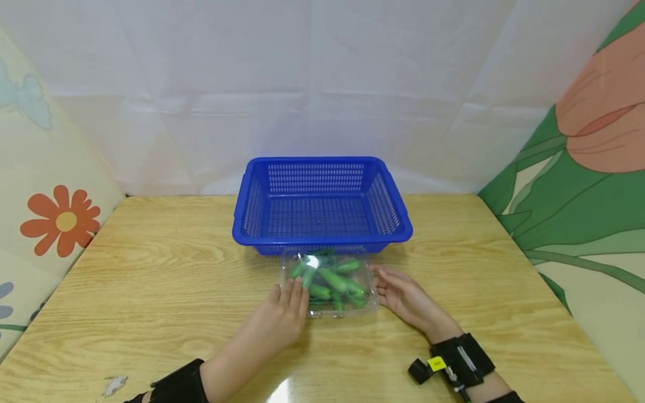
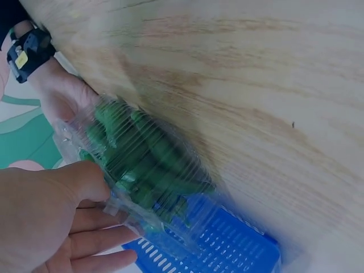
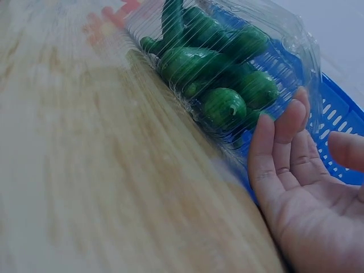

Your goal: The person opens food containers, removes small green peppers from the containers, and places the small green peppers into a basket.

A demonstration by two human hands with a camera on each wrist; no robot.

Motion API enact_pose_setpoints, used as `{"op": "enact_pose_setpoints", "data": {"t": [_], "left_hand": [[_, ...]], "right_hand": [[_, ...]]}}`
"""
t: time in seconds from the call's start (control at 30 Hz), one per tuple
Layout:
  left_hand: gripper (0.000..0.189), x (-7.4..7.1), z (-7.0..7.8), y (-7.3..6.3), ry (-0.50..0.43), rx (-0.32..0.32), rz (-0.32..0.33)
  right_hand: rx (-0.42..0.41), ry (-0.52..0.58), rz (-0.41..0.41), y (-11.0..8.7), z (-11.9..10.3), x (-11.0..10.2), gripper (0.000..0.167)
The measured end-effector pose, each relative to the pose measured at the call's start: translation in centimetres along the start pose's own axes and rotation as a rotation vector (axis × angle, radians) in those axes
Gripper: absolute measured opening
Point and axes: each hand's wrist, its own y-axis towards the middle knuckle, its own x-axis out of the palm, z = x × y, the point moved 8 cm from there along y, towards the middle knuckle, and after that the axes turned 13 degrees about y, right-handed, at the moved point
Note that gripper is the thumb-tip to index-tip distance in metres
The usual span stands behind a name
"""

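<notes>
Left hand point(image 1: 287, 311), right hand point(image 1: 407, 298) unclenched, flanking plastic container point(image 1: 339, 314) of probable cucumbers point(image 1: 332, 279). Judged step: steadying; next needs firmer grip.

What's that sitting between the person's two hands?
A clear plastic box holding green vegetables lies between the left hand and right hand, as the head view shows.

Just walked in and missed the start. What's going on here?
A person's left hand touches the left side of a clear plastic box holding green vegetables, while the right hand is at its right side. A blue basket stands on the wooden table just beyond the box.
</notes>
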Motion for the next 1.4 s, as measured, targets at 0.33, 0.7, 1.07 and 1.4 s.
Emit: {"op": "enact_pose_setpoints", "data": {"t": [0.33, 0.7, 1.07, 1.4], "left_hand": [[0.037, 0.12, 0.2, -0.24, -0.002, -0.011, 0.021], [0.037, 0.12, 0.22, -0.68, -0.06, -0.039, 0.076], [0.04, -0.18, 0.49, -0.6, -0.038, -0.054, 0.115], [0.038, -0.4, 0.47, -0.42, -0.018, -0.052, 0.129]], "right_hand": [[0.006, -0.01, 0.013, -0.19, 0.0, 0.05, 0.049], [-0.002, -0.001, -0.004, 0.05, -0.04, 0.19, 0.049], [-0.002, 0.005, 0.002, 0.0, -0.08, 0.13, 0.05], [0.001, 0.006, 0.011, -0.05, -0.08, -0.12, 0.049]]}}
